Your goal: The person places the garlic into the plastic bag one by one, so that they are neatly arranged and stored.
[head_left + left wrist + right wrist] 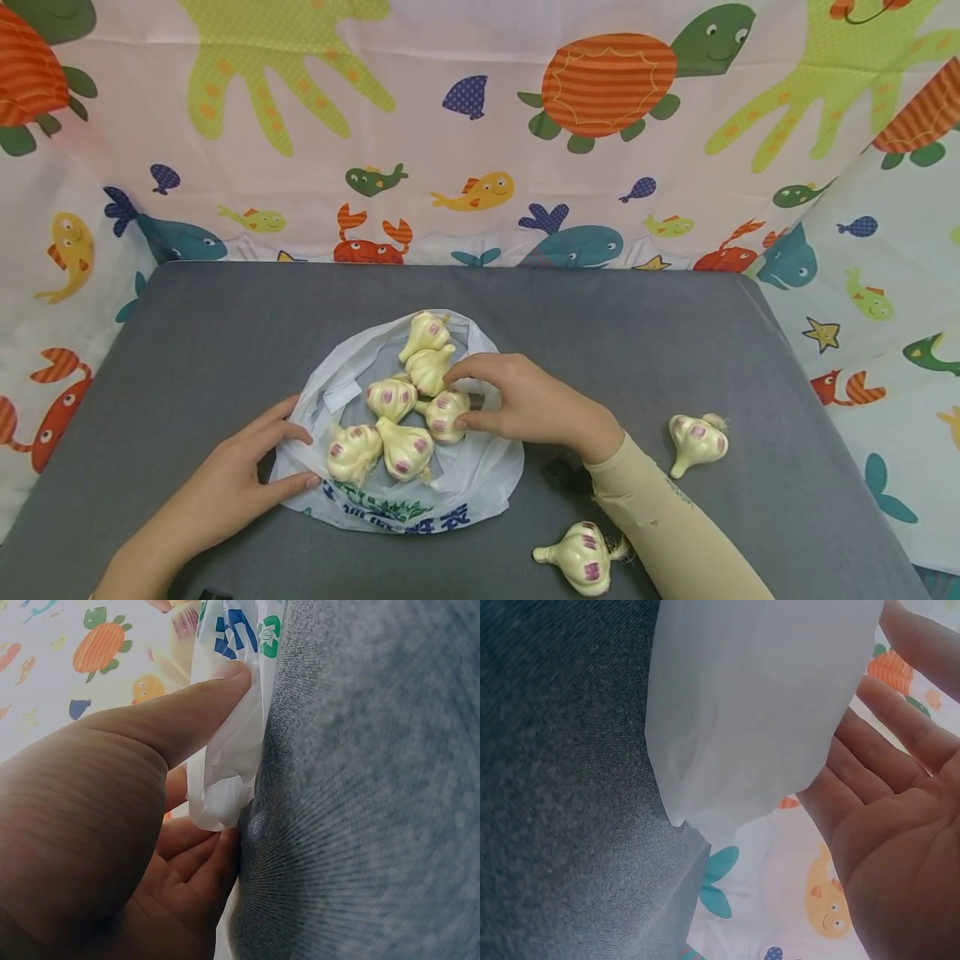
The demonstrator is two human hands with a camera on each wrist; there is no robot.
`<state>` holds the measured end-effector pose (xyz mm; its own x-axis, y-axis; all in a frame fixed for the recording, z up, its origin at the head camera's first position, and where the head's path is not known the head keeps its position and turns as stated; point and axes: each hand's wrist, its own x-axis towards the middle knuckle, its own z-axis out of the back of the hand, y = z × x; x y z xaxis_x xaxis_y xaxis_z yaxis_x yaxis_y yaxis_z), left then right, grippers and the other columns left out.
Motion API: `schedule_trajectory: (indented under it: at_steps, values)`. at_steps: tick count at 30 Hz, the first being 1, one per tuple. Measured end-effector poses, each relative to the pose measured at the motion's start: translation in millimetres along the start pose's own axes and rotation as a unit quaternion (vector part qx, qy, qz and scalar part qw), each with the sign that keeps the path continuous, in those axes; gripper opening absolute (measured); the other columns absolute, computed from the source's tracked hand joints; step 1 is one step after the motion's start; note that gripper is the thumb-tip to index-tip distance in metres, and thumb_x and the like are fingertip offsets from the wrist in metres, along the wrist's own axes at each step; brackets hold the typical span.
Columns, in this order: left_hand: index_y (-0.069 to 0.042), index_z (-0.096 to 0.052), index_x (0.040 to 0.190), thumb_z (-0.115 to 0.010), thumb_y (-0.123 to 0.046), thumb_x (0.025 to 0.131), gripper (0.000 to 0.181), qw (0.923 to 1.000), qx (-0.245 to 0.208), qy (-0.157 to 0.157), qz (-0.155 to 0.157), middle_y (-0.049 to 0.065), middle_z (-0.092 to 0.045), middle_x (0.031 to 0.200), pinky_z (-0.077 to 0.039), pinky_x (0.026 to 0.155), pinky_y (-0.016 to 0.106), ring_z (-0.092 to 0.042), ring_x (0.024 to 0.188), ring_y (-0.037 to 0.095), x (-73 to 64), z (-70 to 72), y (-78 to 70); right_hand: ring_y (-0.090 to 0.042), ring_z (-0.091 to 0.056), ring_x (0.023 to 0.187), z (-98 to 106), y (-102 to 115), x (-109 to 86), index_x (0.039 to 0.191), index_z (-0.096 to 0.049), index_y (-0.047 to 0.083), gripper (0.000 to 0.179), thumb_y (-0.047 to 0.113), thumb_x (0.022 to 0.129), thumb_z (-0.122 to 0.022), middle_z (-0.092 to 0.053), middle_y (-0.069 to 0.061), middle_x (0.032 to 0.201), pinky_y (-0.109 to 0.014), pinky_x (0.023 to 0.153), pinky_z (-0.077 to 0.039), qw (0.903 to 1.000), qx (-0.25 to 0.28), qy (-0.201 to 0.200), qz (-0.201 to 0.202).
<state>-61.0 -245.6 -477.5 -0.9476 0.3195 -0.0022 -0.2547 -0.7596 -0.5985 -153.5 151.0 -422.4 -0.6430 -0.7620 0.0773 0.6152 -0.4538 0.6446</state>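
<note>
A white plastic bag (pixel 491 479) lies on the table with its mouth spread wide and several garlic bulbs (pixel 407 451) inside. My left hand (pixel 232 467) grips its left rim, thumb against the printed outer side; the left wrist view shows the thumb on the plastic (pixel 232 742). Over the bag's right side reaches my right hand (pixel 525 408). Its thumb touches the rightmost garlic bulb (pixel 446 415), and the index fingertip is beside an upper bulb (pixel 429 370). From the right wrist, the right hand (pixel 900 795) shows loosely extended fingers behind the bag's wall (pixel 757 712).
Two garlic bulbs lie outside the bag: one garlic bulb (pixel 697 443) to the right, and another garlic bulb (pixel 583 558) near the front, beside the right sleeve (pixel 667 517). Grey cloth covers the table (pixel 615 325). A sea-animal print curtain (pixel 420 125) stands behind it.
</note>
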Motion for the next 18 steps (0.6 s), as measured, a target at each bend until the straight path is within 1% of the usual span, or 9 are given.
schedule_trajectory:
  at_steps: [9, 18]
  values:
    - [-0.025, -0.07, 0.115, -0.097, -0.042, 0.083, 0.045, 0.9999, -0.011, 0.004, 0.002, 0.017, -0.048, 0.166, -0.047, 0.106, 0.071, -0.054, 0.144, 0.044, -0.3, 1.4, -1.5, -0.023, -0.069, 0.124, 0.5, 0.8, 0.7, 0.135, -0.071, 0.008, 0.045, 0.025, 0.097, -0.087, -0.073, -0.003, 0.133, -0.043, 0.107, -0.054, 1.0, -0.003, 0.0, 0.007]
    - [-0.025, -0.07, 0.115, -0.096, -0.043, 0.084, 0.045, 0.9999, -0.013, 0.006, 0.003, 0.017, -0.049, 0.166, -0.046, 0.106, 0.07, -0.053, 0.143, 0.044, 0.6, 1.6, -2.0, -0.024, -0.069, 0.124, 3.2, 0.4, -0.2, 0.136, -0.07, 0.007, 0.046, 0.024, 0.097, -0.087, -0.073, -0.007, 0.134, -0.044, 0.106, -0.055, 1.0, -0.004, 0.001, 0.004]
